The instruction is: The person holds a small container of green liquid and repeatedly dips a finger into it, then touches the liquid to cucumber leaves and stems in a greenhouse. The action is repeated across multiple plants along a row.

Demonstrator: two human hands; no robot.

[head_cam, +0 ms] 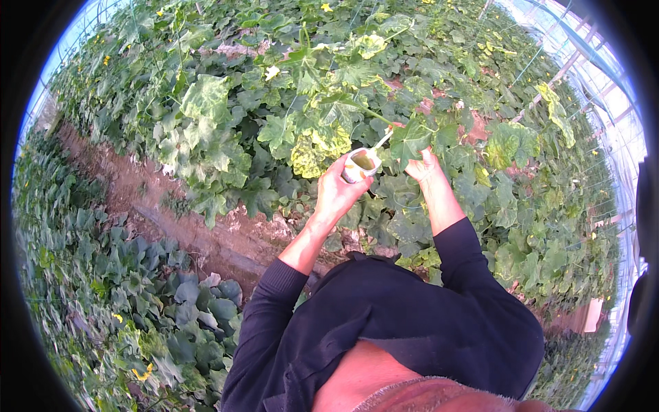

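Observation:
My left hand (334,188) grips a small white cup (354,174) with coloured patches on its side. Yellowish-green liquid (363,161) shows inside the cup. From its right rim a pale slender piece (383,139) slants up; whether it is a young fruit or a tool I cannot tell. At its upper end are the fingertips of my right hand (423,166), closed there beside a green vine stem (378,116). A broad lobed leaf (410,139) hides most of the right fingers.
Dense climbing vines (206,103) with yellow flowers surround my hands, strung on thin cords. Some leaves (314,154) are mottled yellow. A bare soil path (170,216) runs along the left, with more low plants (180,319) beyond it. Greenhouse film (607,92) and framing stand at the right.

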